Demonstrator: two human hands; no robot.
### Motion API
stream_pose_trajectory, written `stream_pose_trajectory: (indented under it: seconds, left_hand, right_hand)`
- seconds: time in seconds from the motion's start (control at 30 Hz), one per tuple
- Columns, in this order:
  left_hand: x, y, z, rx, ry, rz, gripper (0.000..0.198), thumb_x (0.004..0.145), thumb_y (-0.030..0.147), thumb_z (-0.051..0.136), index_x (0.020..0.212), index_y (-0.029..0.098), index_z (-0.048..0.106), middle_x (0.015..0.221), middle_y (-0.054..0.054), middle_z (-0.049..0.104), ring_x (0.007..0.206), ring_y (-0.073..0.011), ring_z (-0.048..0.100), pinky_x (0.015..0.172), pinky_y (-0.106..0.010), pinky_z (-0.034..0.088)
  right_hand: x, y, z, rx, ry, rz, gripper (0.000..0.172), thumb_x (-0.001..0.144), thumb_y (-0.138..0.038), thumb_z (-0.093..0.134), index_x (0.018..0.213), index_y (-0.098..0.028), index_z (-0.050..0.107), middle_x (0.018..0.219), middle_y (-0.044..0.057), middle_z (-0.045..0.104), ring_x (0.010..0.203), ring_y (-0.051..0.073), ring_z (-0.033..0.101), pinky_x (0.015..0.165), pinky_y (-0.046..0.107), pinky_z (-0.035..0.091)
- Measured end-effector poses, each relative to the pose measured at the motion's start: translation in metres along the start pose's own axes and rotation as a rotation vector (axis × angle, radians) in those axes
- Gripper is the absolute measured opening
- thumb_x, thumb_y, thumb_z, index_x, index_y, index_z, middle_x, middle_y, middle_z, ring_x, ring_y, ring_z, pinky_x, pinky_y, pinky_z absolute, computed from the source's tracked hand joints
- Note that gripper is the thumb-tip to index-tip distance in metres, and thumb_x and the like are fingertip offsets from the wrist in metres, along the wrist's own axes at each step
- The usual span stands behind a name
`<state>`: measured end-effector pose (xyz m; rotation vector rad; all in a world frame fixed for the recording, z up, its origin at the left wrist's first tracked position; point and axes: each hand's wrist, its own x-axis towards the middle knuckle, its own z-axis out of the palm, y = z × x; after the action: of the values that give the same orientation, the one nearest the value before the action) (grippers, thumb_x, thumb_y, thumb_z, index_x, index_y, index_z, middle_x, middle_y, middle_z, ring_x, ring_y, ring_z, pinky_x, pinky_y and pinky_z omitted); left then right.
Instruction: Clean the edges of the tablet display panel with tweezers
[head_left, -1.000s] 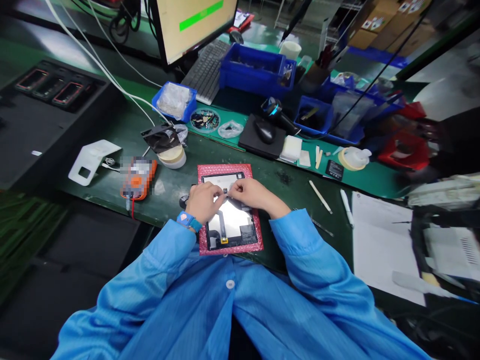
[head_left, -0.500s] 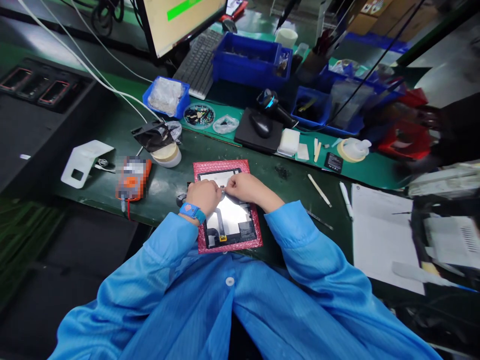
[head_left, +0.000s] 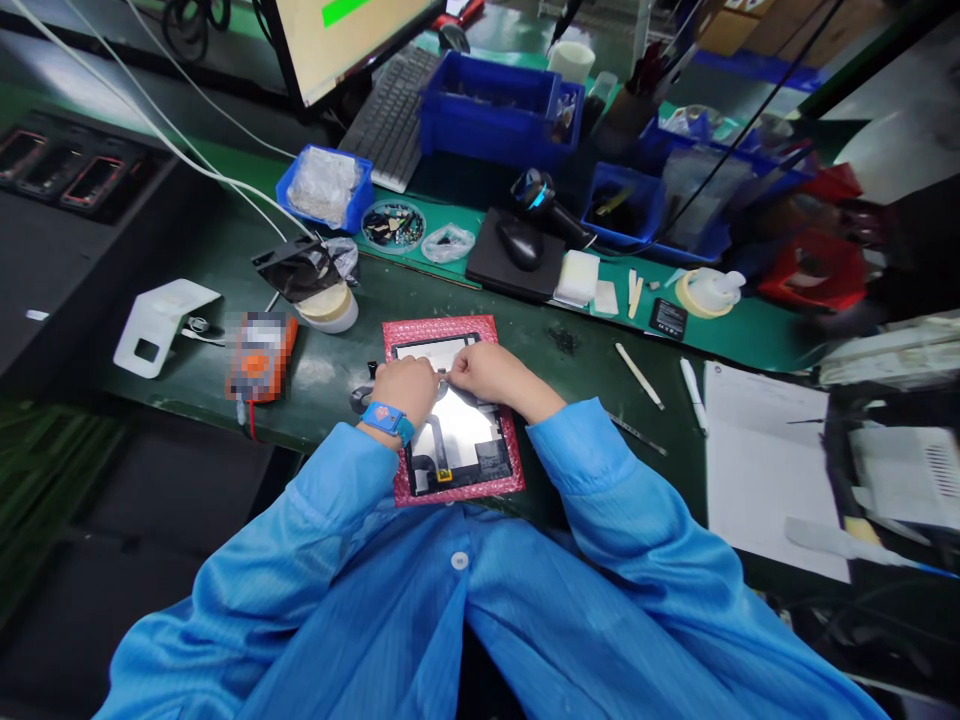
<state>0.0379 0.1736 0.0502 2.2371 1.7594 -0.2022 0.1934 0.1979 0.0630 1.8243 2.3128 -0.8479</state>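
A tablet-sized display panel [head_left: 469, 430] lies with its silvery back up on a pink bubble-wrap sheet [head_left: 506, 485]. A flex cable [head_left: 440, 445] with a yellow-edged end runs over its lower half. Above the panel's upper part, my left hand [head_left: 405, 388] is closed, a blue wrist strap [head_left: 386, 422] around its wrist. Fingertips nearly meeting it from the other side, my right hand [head_left: 484, 372] is pinched shut. Between the two hands shows a small greyish piece [head_left: 442, 376], too small to name.
Left of the panel are an orange meter [head_left: 262, 360], a white bracket [head_left: 157, 325] and a tape roll [head_left: 330, 308]. Behind stand a mouse [head_left: 519, 243], a barcode scanner [head_left: 551, 205] and blue bins [head_left: 491, 110]. To the right lie a white stick [head_left: 639, 375], a pen [head_left: 693, 395] and paper [head_left: 772, 460].
The view has shifted slightly, with the bench items a little further left and up. Both hands keep nearly the same place and pose over the panel.
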Motion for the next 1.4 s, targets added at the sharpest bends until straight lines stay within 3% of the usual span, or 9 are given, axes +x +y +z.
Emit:
stream_pose_trajectory:
  seconds: [0.3,0.5,0.57,0.67,0.8,0.9,1.0,1.2,1.4]
  left_hand:
    - [0.002,0.007,-0.009,0.006,-0.061,-0.039,0.041,0.098,0.033,0.043,0.114,0.005,0.07,0.112,-0.022,0.072,0.109,-0.0359,0.069,0.092,-0.046,0.051]
    - [0.007,0.003,-0.019,-0.003,-0.147,-0.088,0.043,0.097,0.04,0.051,0.111,0.006,0.072,0.11,-0.024,0.073,0.107,-0.037,0.07,0.088,-0.044,0.052]
    - [0.003,0.0,-0.017,-0.001,-0.098,-0.08,0.041,0.096,0.04,0.052,0.109,0.007,0.073,0.105,-0.022,0.074,0.103,-0.0364,0.07,0.088,-0.045,0.051]
    - [-0.014,-0.006,-0.009,0.021,0.069,0.009,0.035,0.099,0.032,0.046,0.108,0.011,0.073,0.104,-0.018,0.073,0.103,-0.0342,0.067,0.09,-0.046,0.048]
    - [-0.04,-0.009,0.007,0.068,0.24,0.209,0.045,0.099,0.02,0.041,0.137,0.024,0.064,0.139,-0.014,0.06,0.121,-0.0341,0.055,0.098,-0.048,0.042]
    - [-0.051,-0.009,0.014,0.103,0.22,0.254,0.053,0.097,0.018,0.041,0.148,0.024,0.054,0.154,-0.014,0.048,0.132,-0.0358,0.045,0.105,-0.052,0.036]
    - [-0.055,-0.008,0.012,0.129,0.175,0.229,0.054,0.099,0.019,0.034,0.149,0.021,0.054,0.148,-0.016,0.052,0.136,-0.0369,0.041,0.108,-0.054,0.033]
    - [-0.053,-0.009,0.009,0.175,0.173,0.258,0.053,0.099,0.018,0.034,0.147,0.024,0.056,0.148,-0.015,0.052,0.136,-0.0371,0.041,0.107,-0.054,0.034]
    - [-0.053,-0.008,0.009,0.186,0.211,0.285,0.051,0.098,0.018,0.035,0.142,0.025,0.06,0.136,-0.015,0.061,0.13,-0.0363,0.047,0.103,-0.053,0.038]
  right_hand:
    - [0.003,-0.005,-0.002,-0.059,-0.042,0.032,0.02,0.089,-0.025,0.065,0.078,-0.017,0.079,0.082,0.01,0.078,0.077,0.021,0.068,0.063,0.028,0.039]
    - [0.005,-0.009,-0.008,-0.092,-0.042,0.14,0.031,0.088,-0.04,0.072,0.09,-0.011,0.079,0.09,0.018,0.078,0.083,0.027,0.07,0.067,0.03,0.045]
    - [0.0,-0.007,-0.009,-0.104,-0.013,0.161,0.026,0.09,-0.036,0.07,0.093,-0.012,0.078,0.092,0.016,0.078,0.087,0.027,0.07,0.07,0.031,0.047]
    - [-0.017,0.002,-0.001,-0.083,0.103,0.086,0.02,0.096,-0.026,0.06,0.101,-0.016,0.076,0.1,0.011,0.077,0.092,0.025,0.069,0.078,0.031,0.047]
    - [-0.042,0.013,0.025,-0.148,0.263,-0.176,0.037,0.101,-0.015,0.047,0.132,-0.021,0.067,0.128,0.011,0.068,0.112,0.026,0.061,0.093,0.035,0.044]
    - [-0.053,0.016,0.041,-0.31,0.276,-0.278,0.046,0.101,-0.015,0.045,0.145,-0.022,0.058,0.144,0.015,0.058,0.116,0.031,0.054,0.096,0.043,0.04]
    - [-0.056,0.012,0.045,-0.39,0.281,-0.282,0.049,0.1,-0.015,0.044,0.148,-0.02,0.055,0.146,0.017,0.056,0.113,0.033,0.053,0.097,0.047,0.035]
    - [-0.055,0.004,0.039,-0.328,0.269,-0.231,0.046,0.101,-0.016,0.044,0.143,-0.02,0.061,0.143,0.016,0.059,0.115,0.032,0.053,0.101,0.047,0.031]
    - [-0.05,0.01,0.047,-0.232,0.357,-0.218,0.042,0.1,-0.016,0.048,0.137,-0.024,0.066,0.144,0.012,0.062,0.12,0.03,0.053,0.105,0.046,0.031]
